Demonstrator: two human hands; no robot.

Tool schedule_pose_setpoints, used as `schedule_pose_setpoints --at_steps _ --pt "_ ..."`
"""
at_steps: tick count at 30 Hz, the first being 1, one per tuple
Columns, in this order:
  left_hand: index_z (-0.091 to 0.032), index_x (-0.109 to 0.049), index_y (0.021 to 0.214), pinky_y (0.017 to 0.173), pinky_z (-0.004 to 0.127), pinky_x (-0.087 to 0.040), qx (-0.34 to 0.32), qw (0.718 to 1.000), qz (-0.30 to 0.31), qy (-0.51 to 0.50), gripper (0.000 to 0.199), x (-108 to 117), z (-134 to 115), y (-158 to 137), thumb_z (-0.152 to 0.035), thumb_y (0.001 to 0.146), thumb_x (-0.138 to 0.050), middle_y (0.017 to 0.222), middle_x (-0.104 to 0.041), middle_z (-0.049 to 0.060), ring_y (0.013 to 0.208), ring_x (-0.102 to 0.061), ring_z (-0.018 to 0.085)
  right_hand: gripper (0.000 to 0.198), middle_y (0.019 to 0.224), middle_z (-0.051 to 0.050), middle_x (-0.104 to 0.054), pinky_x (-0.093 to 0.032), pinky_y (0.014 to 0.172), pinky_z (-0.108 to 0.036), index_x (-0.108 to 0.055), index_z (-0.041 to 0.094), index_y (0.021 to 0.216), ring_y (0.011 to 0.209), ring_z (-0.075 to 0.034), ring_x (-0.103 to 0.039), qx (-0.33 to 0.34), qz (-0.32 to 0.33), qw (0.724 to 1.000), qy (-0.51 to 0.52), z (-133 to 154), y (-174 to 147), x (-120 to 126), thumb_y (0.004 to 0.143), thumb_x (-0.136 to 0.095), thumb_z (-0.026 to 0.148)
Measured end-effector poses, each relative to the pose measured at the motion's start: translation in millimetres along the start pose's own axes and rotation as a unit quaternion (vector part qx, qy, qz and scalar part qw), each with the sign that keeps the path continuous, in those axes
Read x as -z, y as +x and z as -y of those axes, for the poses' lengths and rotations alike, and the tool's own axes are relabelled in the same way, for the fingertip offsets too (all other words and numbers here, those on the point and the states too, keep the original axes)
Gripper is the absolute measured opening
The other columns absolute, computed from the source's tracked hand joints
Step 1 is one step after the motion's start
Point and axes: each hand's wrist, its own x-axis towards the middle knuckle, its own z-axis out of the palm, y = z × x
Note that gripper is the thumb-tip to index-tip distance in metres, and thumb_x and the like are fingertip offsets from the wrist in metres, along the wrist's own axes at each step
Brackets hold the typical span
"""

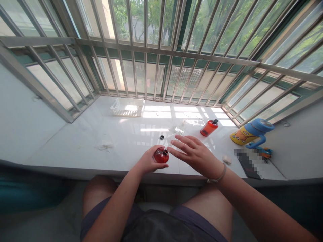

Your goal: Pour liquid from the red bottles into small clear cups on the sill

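At the near edge of the glossy white worktop (pixel 75 148), our left hand (pixel 148 162) clamps its fingers on a translucent red rounded bottle (pixel 159 157); our right hand (pixel 193 154) spreads its fingers apart beside it. Beyond sit a round black cap (pixel 162 137), another red bottle (pixel 208 129) right, a white latticed basket (pixel 129 113) far left.

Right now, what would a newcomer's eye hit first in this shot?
Probably the red bottle in the left hand, near the front edge of the white ledge, with the right hand spread open beside it. Next, the big blue-and-yellow flask near the right wall, with a second red bottle to its left. Behind them, metal bars cross the bright window.
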Motion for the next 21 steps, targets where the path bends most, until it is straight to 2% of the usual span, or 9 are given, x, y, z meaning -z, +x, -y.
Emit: schedule_pose_setpoints --at_steps 21 --pt "-0.022 -0.063 0.134 0.112 0.048 -0.052 -0.005 1.000 0.001 -0.021 0.081 0.8 1.0 -0.2 -0.044 0.066 -0.100 0.136 -0.070 0.012 0.124 -0.068 0.034 0.045 0.149 -0.008 -0.066 -0.049 0.113 -0.049 -0.061 0.025 0.149 0.144 -0.031 -0.057 0.036 0.019 0.999 -0.009 -5.7 9.5 9.8 0.106 -0.062 0.016"
